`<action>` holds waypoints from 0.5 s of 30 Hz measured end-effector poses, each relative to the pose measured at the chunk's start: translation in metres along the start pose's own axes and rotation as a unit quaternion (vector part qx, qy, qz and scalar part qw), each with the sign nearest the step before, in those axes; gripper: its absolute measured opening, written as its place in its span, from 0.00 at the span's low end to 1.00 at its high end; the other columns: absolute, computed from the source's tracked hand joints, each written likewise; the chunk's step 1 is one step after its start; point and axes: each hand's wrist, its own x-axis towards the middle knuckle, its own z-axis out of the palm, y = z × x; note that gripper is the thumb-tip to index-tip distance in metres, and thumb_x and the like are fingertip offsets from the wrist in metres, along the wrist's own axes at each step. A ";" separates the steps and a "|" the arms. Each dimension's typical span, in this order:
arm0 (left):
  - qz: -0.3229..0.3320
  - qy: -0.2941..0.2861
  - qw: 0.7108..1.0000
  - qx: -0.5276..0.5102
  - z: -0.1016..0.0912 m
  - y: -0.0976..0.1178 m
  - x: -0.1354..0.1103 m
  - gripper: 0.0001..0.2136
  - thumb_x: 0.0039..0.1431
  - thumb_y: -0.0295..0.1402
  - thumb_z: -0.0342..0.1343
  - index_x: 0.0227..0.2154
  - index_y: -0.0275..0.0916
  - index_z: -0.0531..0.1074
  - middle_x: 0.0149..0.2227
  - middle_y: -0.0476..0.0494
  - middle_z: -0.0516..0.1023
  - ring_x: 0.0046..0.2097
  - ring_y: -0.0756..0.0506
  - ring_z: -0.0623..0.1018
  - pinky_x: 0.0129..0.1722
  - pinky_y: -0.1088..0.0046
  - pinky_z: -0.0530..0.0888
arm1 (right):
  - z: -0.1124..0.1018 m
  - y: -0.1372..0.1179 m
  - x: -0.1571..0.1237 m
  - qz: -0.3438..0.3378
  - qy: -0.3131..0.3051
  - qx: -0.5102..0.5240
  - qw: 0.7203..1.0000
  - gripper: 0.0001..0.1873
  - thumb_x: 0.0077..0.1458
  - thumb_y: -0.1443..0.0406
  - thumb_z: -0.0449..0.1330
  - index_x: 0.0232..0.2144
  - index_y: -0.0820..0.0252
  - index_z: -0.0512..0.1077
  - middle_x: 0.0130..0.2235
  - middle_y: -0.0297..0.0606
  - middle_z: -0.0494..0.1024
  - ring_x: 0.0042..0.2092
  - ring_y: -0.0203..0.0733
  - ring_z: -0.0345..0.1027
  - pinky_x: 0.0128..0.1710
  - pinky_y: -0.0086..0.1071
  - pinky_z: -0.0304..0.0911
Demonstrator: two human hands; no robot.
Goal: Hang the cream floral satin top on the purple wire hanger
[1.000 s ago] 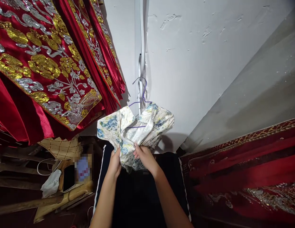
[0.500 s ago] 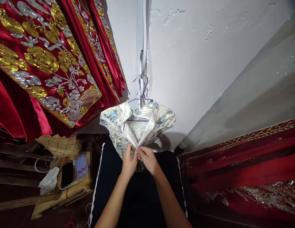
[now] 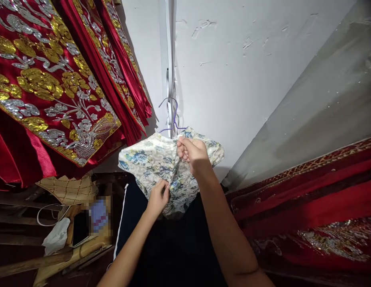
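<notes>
A cream garment with blue flowers (image 3: pixel 149 159) hangs on a purple wire hanger (image 3: pixel 172 115) against the white wall. My left hand (image 3: pixel 158 197) pinches the lower part of its back opening. My right hand (image 3: pixel 193 151) is closed on the top of that same seam, near the collar. The two sides of the opening lie together between my hands. Below the garment are my dark trousers with a white side stripe (image 3: pixel 173 247).
Red garments with gold and silver embroidery (image 3: pixel 48 83) hang at the upper left. More red embroidered cloth (image 3: pixel 307 207) lies at the right. A phone (image 3: pixel 80 228), a white cable and wooden boards sit at the lower left. A white pipe (image 3: pixel 170 59) runs up the wall.
My right hand has moved up from the bottom of the opening to the collar, and the garment's open back has closed. My left hand stays low on the seam.
</notes>
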 end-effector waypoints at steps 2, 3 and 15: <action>0.009 0.005 1.000 -0.007 -0.010 0.014 0.014 0.04 0.61 0.32 0.58 0.35 0.42 0.77 0.31 0.45 0.75 0.36 0.43 0.74 0.40 0.70 0.69 | 0.004 -0.002 -0.007 -0.015 -0.027 -0.015 0.999 0.15 0.59 0.57 0.59 0.25 0.60 0.69 0.18 0.30 0.68 0.20 0.30 0.54 0.20 0.25 0.49; 0.019 0.018 1.000 -0.013 -0.016 0.025 0.022 0.08 0.60 0.32 0.60 0.42 0.42 0.78 0.34 0.44 0.76 0.38 0.43 0.75 0.43 0.70 0.70 | 0.005 -0.001 -0.013 -0.016 -0.034 -0.026 0.999 0.14 0.60 0.58 0.57 0.25 0.60 0.69 0.18 0.30 0.68 0.21 0.30 0.54 0.21 0.25 0.50; 0.227 0.134 0.959 0.105 -0.052 0.134 0.093 0.06 0.68 0.33 0.54 0.40 0.38 0.75 0.38 0.45 0.78 0.42 0.47 0.76 0.46 0.71 0.71 | -0.006 0.039 -0.019 -0.078 -0.012 -0.200 0.977 0.18 0.62 0.53 0.55 0.27 0.59 0.71 0.20 0.31 0.68 0.22 0.34 0.58 0.24 0.29 0.53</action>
